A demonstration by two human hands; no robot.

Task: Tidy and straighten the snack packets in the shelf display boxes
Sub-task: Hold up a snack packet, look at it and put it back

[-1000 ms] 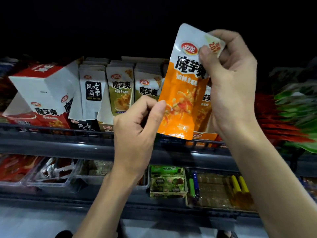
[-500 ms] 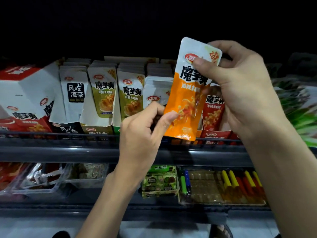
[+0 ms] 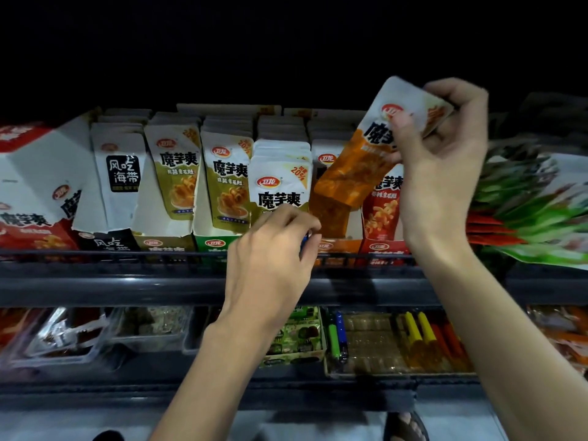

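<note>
- Dark shop shelving fills the view, black above the top shelf (image 3: 127, 281).
- On that shelf, an orange snack packet (image 3: 356, 167) is lifted clear of the row and tilted. Its lower end hangs over the orange display box (image 3: 331, 218) and its white top points up to the right.
- My right hand (image 3: 445, 173) pinches that white top, with the thumb on the front and the fingers curled behind.
- My left hand (image 3: 270, 259) sits lower, apart from the orange packet. Its fingers curl against the front of a white-and-green packet (image 3: 280, 189); I cannot tell whether they grip anything.
- Just right of the orange box, red packets (image 3: 381, 214) stand upright in their own box.
- Further left stand olive-green packets (image 3: 178, 176), then a white packet with a black label (image 3: 122, 173), then a big red-and-white carton (image 3: 31, 186) leaning over.
- Far right, green and red packets (image 3: 525, 218) lie fanned and blurred.
- On the shelf below are clear tubs (image 3: 63, 332), a green carton (image 3: 296, 338) and yellow sticks (image 3: 416, 329).
</note>
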